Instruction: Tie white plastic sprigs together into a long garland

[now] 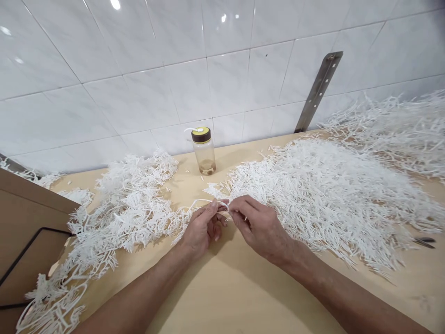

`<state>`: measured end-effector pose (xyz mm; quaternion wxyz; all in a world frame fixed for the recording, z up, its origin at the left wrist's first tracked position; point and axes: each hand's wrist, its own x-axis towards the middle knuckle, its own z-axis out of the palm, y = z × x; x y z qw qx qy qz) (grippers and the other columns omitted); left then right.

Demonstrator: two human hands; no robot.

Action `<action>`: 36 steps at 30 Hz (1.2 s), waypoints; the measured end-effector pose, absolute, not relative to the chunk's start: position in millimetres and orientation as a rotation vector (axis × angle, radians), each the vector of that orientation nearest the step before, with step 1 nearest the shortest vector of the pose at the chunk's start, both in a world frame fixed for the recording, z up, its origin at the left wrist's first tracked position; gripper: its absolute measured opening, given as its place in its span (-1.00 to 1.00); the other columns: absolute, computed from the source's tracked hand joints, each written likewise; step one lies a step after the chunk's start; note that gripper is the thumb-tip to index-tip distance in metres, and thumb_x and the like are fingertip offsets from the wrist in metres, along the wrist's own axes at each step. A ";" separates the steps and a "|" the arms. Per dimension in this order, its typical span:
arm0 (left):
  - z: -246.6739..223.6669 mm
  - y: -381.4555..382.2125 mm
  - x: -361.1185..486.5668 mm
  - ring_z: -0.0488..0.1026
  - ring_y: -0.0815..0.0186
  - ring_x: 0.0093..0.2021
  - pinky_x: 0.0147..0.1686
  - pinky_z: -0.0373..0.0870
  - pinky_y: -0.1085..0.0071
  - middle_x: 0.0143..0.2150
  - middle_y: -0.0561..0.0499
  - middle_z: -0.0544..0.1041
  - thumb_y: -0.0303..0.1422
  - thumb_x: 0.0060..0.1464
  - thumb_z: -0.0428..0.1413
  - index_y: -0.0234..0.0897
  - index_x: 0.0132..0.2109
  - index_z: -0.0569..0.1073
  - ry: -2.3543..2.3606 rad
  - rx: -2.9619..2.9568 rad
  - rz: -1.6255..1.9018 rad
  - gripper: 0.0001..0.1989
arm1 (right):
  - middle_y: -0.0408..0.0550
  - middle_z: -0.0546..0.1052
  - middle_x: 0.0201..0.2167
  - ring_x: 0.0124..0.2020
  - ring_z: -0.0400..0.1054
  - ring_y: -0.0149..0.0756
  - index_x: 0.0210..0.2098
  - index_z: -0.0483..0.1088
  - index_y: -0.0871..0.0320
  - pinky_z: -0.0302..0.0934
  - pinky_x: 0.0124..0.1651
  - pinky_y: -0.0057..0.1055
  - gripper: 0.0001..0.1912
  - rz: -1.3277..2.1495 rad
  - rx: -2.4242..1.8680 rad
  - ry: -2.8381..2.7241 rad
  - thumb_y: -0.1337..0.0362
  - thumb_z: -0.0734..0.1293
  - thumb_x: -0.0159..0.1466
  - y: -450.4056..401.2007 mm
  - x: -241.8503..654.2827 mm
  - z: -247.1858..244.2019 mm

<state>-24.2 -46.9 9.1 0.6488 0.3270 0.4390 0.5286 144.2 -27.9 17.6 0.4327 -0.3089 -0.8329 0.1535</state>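
My left hand (201, 230) pinches a thin white branched plastic stem (200, 200) between thumb and fingers. The stem arches out to the left, toward the left pile. Close beside it, my right hand (261, 227) is closed with its fingertips on the stem's right end; what exactly lies under those fingertips is hidden. To the right spreads a large heap of short white sprigs (320, 185). A looser, tangled pile of white stems (128, 204) lies on the left.
Behind my hands stands a clear jar (205, 157) with a dark and yellow lid and a little brown content. A cardboard box (31, 232) is at the left edge. A metal bracket (318, 93) leans on the tiled wall. Dark-handled scissors or pliers (424, 242) lie far right.
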 end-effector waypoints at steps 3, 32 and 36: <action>8.0 -45.7 -24.0 0.44 0.37 -0.40 -0.45 0.33 0.48 -0.35 -0.06 0.55 -0.06 -0.02 0.30 -0.38 -0.17 0.60 1.047 0.641 1.236 -0.56 | 0.04 0.53 -0.18 -0.15 0.45 -0.28 -0.17 0.41 0.18 0.38 -0.16 -0.37 -0.79 0.362 -0.648 -2.163 0.46 0.16 0.39 -41.0 135.6 17.2; 3.1 -54.4 -17.7 0.33 0.39 -0.54 -0.53 0.25 0.47 -0.53 0.08 0.45 -0.05 0.01 0.26 -0.26 -0.14 0.53 1.159 1.068 1.252 -0.60 | -0.07 0.52 -0.45 -0.47 0.46 -0.31 -0.16 0.40 0.19 0.43 -0.59 -0.44 -0.69 1.480 -1.139 -1.568 0.09 0.38 0.25 -14.6 156.2 19.8; 4.0 -55.1 -18.4 0.38 0.37 -0.50 -0.48 0.30 0.45 -0.44 0.05 0.49 -0.09 -0.02 0.29 -0.25 -0.14 0.52 1.115 0.971 1.229 -0.62 | -0.07 0.52 -0.38 -0.48 0.46 -0.32 -0.14 0.39 0.19 0.44 -0.56 -0.40 -0.62 1.469 -1.096 -1.432 0.11 0.46 0.16 -9.2 156.0 12.7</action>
